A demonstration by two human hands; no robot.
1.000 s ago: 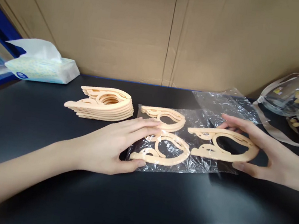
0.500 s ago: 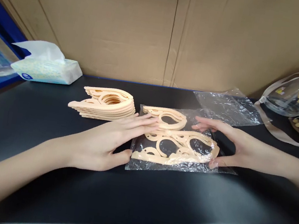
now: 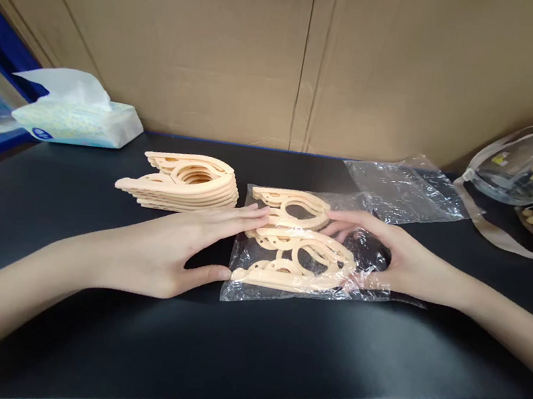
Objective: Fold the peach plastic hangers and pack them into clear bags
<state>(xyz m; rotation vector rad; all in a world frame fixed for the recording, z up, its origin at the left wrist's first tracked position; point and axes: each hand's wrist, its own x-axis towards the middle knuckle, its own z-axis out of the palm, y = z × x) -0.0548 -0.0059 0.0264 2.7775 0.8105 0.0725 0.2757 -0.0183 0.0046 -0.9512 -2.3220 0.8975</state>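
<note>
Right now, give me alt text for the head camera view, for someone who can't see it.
Two bare hands, left hand and right hand, press peach plastic hangers inside a clear bag on a black table. A hanger stack and tissue pack sit left.

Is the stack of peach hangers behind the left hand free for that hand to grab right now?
Probably yes. The left hand lies flat at the clear bag's edge, and the stack of hangers sits just beyond its fingertips on the black table, with nothing between them.
</note>
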